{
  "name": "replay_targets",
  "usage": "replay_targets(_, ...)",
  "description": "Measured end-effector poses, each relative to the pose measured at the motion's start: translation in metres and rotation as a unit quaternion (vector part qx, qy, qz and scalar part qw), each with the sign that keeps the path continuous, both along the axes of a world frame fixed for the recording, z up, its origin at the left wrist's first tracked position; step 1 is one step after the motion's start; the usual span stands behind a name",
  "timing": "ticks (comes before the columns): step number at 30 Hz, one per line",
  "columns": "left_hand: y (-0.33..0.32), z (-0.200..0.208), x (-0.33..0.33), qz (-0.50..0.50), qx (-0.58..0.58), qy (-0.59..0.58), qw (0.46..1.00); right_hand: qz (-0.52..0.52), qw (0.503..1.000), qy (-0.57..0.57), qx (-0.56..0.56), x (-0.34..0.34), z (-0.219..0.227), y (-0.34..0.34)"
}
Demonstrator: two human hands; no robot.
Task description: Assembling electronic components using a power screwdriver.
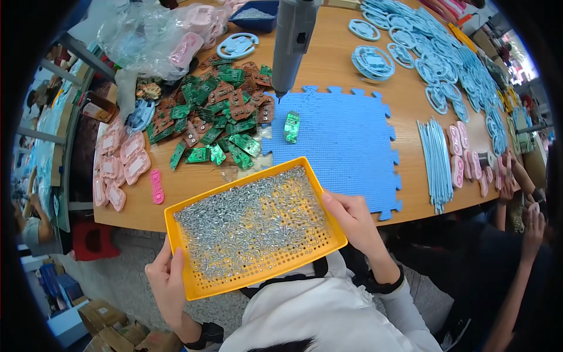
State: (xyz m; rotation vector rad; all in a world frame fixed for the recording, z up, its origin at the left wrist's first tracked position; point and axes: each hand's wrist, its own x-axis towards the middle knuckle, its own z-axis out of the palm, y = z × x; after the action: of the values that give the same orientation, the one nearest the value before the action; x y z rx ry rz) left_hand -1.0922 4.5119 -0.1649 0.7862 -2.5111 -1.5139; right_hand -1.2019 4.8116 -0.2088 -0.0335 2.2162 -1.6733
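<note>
A yellow perforated tray [202, 292] full of small silver screws [246, 217] is held up in front of me, over the table's near edge. My left hand [167, 278] grips its lower left corner, and my right hand [355, 220] its right side, thumb on the rim. The screws lie thickest toward the far left, and the tray's holes show through along the near side. Beyond it a blue foam mat [340, 141] bears one green circuit board [291, 127]. Above the mat's far left corner hangs a grey electric screwdriver [288, 50], tip downward.
Green and brown circuit boards [217, 111] are heaped left of the mat. Pink plastic shells [120, 161] lie at far left, light blue rings [440, 58] at far right. Blue sticks [435, 164] lie right of the mat. Another person's hand [532, 226] is at the right.
</note>
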Motion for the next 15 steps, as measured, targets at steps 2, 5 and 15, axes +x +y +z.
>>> replay_targets(2,0.019,0.002,-0.011,-0.022,0.009,-0.009,1.000,0.002,0.999,-0.001,0.053,0.000,-0.002,0.014)
replay_targets(5,0.024,-0.011,-0.011,-0.047,0.015,-0.015,0.999,-0.067,0.995,-0.041,-0.068,0.000,-0.002,0.033)
replay_targets(15,0.031,-0.010,-0.015,-0.089,-0.078,0.003,0.993,-0.086,0.990,-0.037,-0.101,-0.004,-0.004,0.026)
